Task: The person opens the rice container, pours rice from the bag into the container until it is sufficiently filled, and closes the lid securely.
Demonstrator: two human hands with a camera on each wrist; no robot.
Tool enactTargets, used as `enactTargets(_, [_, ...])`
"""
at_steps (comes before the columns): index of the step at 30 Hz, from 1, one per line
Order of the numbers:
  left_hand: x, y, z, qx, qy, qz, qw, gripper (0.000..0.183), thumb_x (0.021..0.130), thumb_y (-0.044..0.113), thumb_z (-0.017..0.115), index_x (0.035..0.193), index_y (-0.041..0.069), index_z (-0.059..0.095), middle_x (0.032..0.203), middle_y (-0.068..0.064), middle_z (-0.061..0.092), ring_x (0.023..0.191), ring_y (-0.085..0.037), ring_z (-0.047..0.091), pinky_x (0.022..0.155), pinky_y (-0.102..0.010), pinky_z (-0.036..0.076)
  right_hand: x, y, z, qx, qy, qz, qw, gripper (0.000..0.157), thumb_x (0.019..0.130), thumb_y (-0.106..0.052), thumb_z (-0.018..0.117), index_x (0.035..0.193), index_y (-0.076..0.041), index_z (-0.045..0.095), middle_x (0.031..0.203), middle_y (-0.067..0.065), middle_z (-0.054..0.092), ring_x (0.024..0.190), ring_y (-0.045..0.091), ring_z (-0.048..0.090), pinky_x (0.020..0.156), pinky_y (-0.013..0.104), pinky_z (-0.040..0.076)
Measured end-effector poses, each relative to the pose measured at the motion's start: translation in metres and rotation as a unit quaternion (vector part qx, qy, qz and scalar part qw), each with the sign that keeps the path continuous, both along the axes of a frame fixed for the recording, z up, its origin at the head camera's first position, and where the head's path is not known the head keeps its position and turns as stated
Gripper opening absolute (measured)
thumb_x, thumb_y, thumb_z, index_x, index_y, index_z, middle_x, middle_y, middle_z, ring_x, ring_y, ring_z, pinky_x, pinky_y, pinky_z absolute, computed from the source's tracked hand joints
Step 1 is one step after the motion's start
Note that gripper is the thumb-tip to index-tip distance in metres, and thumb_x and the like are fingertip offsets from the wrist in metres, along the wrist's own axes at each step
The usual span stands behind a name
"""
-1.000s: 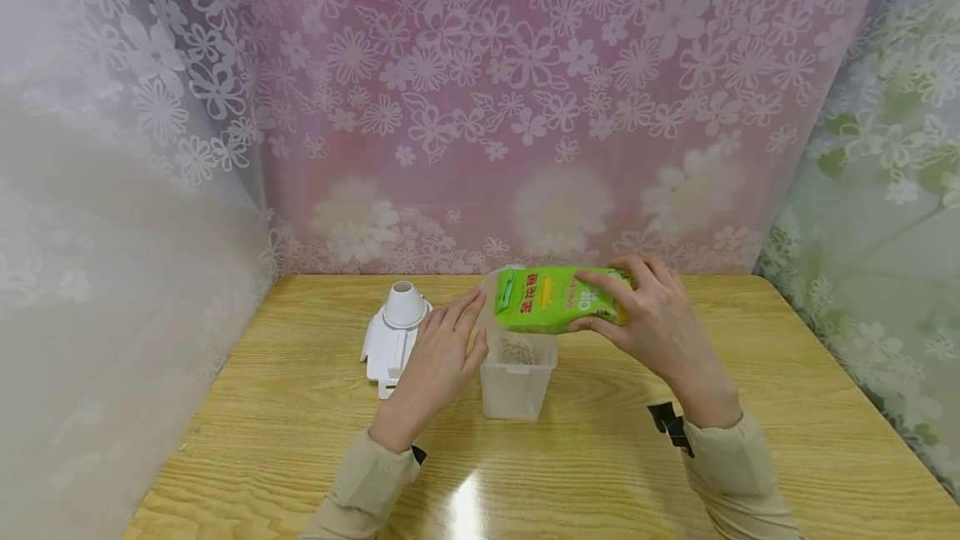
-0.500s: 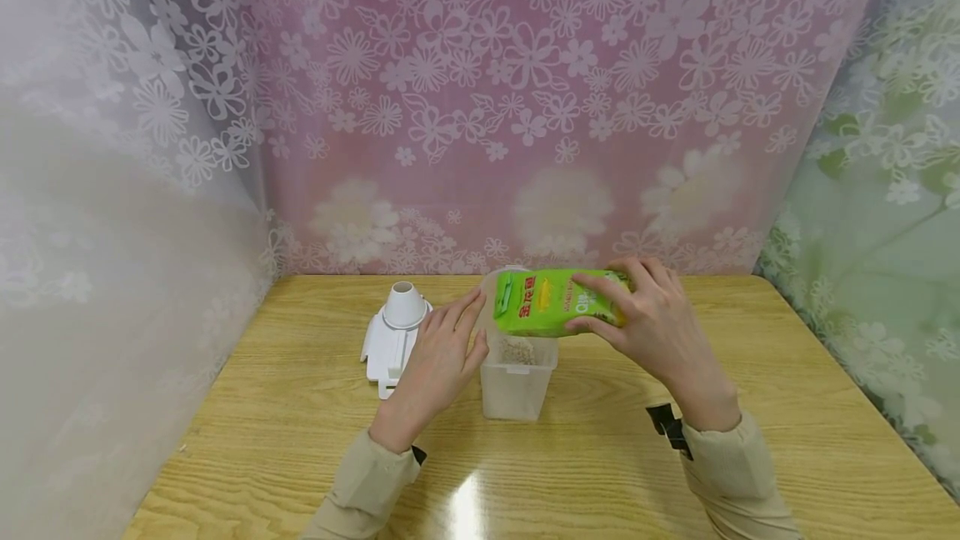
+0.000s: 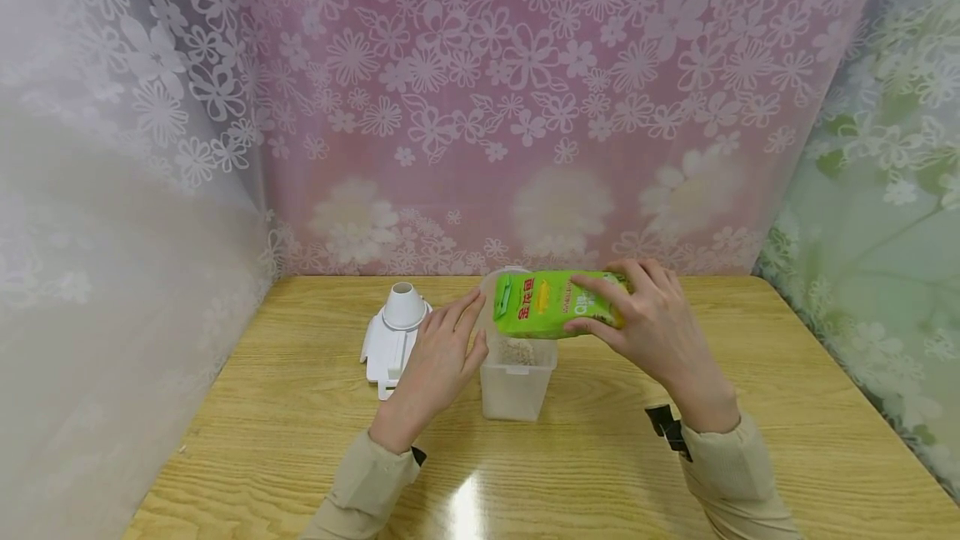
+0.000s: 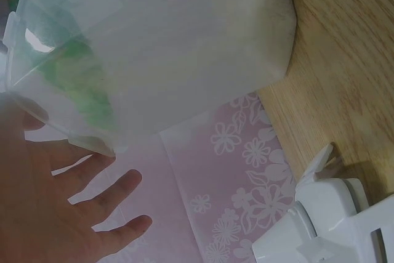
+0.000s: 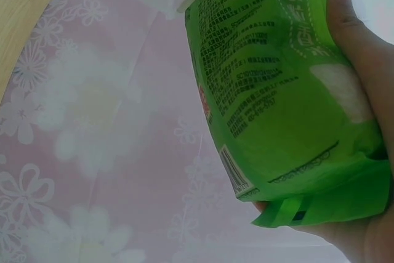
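Observation:
My right hand grips the bottom end of a green bag of rice and holds it on its side, mouth end to the left. The bag lies across the top of a clear plastic container, which stands upright with pale rice grains inside. My left hand is at the container's left rim, its fingers stretched out. In the left wrist view the thumb and index finger of the left hand meet the rim, and the other fingers spread apart. The bag's mouth is partly hidden.
A white plastic lid with a cone-shaped spout lies on the wooden table, left of the container and partly behind my left hand. A pink flowered curtain hangs behind the table, with pale curtains at both sides.
The bag's mouth end has dipped slightly and its front has turned a little. My right hand has shifted very slightly, while the left hand and the container stay in place.

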State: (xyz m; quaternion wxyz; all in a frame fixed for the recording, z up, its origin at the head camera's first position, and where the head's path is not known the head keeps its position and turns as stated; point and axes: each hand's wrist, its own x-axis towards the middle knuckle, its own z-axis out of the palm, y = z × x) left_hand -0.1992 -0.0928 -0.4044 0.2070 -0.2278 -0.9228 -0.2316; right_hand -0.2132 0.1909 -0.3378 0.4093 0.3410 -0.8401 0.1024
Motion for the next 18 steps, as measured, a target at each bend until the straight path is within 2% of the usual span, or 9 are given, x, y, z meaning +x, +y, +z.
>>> enactTargets(18, [-0.0017, -0.0004, -0.0008, -0.003, 0.003, -0.002, 1.0000, 0.050, 0.105, 0.025, 0.046, 0.151, 0.004, 0.046, 0.157, -0.009, 0.043, 0.132, -0.036, 0.050, 0.112, -0.057, 0.036, -0.0006, 0.0009, 0.0003, 0.006, -0.005, 0.000, 1.000, 0.069, 0.090, -0.074, 0.045, 0.119, -0.018, 0.074, 0.103, 0.015, 0.063, 0.088, 0.038, 0.054, 0.071, 0.051, 0.045])
